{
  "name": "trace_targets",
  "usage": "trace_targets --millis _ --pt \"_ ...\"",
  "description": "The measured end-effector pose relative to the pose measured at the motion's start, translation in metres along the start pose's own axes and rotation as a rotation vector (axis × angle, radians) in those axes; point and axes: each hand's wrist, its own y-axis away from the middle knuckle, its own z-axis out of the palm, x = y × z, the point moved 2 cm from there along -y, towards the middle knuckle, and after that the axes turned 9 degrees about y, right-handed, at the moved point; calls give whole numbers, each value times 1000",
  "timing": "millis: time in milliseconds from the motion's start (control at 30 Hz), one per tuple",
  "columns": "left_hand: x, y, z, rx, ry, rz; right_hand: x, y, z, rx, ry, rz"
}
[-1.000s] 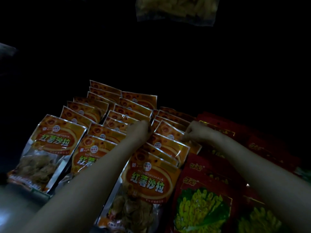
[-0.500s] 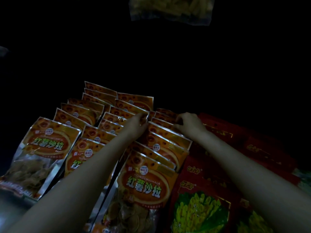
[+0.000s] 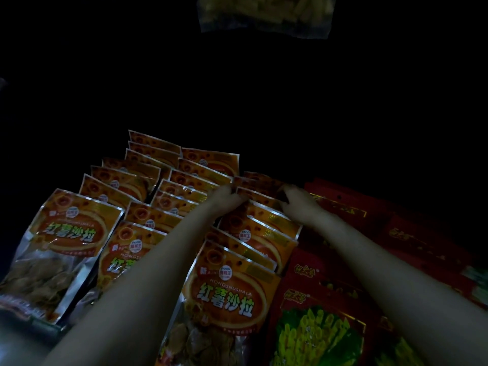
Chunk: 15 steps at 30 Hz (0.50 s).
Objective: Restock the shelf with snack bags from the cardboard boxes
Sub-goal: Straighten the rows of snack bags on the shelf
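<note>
Orange snack bags stand in three rows on a dark shelf, the front one of the right row nearest me. Both my arms reach deep into that right row. My left hand pinches the left top corner of a rear orange bag, and my right hand grips its right top corner. The bag stands upright between my hands, its lower part hidden by the bags in front. No cardboard box is in view.
Red snack bags with yellow-green pictures fill the shelf to the right. More orange bags stand at the left. A clear bag of pale sticks hangs above in the dark. The shelf's back is black and unreadable.
Both hands have moved farther back along the right row of orange bags, from a bag near its middle to one near its rear. The view has shifted slightly.
</note>
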Motion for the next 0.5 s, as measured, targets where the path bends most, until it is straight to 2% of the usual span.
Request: trace_targets --millis 100,167,267,400,500 --pt "-5 -4 -3 31 153 -59 1 2 -1 33 -11 -39" --pt "-5 -6 -5 33 361 -88 2 4 -1 65 -22 -62" --pt "-4 -8 -7 -24 594 -32 3 6 1 61 -13 -93" --pt "4 -5 -1 -108 717 21 5 5 -1 119 -108 -64" --pt "5 -8 2 -100 656 29 6 5 -4 165 -125 -43"
